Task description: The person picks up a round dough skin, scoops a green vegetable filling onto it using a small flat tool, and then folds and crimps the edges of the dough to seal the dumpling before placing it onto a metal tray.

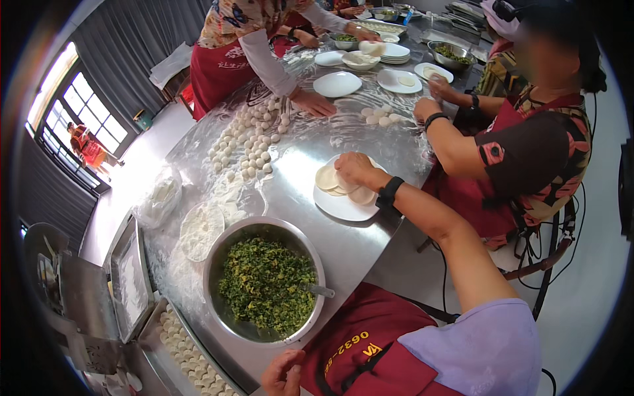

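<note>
My right hand (357, 170), with a black band at the wrist, reaches over a white plate (342, 210). Its curled fingers pinch at the round dough wrappers (328, 178) stacked there; the fingertips are partly hidden. Near the table's front edge is my left hand (283, 372), loosely curled, thumb apart from the fingers, with nothing seen in it. Between the hands stands a steel bowl (208, 289) of chopped green filling (267, 287). A metal spoon handle (322, 290) sticks out over its rim.
Dough pieces (247, 133) and a floury round dish (202, 231) lie beyond the bowl. Trays, one with filled dumplings (185, 351), stand at the left. Co-workers' hands (314, 103) (428, 109) are over the steel table (292, 198), near more plates (338, 84).
</note>
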A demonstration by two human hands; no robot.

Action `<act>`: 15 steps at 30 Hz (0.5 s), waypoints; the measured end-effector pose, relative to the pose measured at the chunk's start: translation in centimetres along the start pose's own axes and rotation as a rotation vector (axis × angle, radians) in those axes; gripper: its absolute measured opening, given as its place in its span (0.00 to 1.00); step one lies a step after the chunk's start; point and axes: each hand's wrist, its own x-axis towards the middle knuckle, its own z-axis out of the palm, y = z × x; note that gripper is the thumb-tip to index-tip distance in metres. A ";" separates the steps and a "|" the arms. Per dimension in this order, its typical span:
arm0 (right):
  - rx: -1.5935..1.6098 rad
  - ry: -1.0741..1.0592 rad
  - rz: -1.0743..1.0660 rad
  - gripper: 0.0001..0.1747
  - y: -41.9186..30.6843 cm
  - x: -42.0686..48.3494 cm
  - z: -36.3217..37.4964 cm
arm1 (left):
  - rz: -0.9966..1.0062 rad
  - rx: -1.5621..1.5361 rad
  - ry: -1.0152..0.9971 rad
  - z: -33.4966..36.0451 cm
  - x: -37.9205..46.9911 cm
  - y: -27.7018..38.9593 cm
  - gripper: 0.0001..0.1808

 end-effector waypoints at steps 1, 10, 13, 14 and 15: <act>-0.029 0.086 -0.049 0.08 0.8 0.1 0.8 | -0.012 -0.032 0.004 0.0 0.0 0.0 0.14; 0.317 0.075 0.000 0.09 2.4 0.6 0.6 | -0.032 -0.122 0.056 -0.7 -0.1 -0.6 0.13; 0.321 0.031 0.044 0.09 2.4 0.7 0.1 | -0.016 -0.129 0.056 -0.8 -0.3 -0.5 0.13; 0.310 0.014 0.028 0.09 2.5 0.6 0.0 | -0.007 -0.131 0.064 -0.8 -0.4 -0.6 0.13; 0.311 0.015 0.028 0.09 2.5 0.5 0.1 | -0.006 -0.130 0.064 -0.9 -0.5 -0.8 0.13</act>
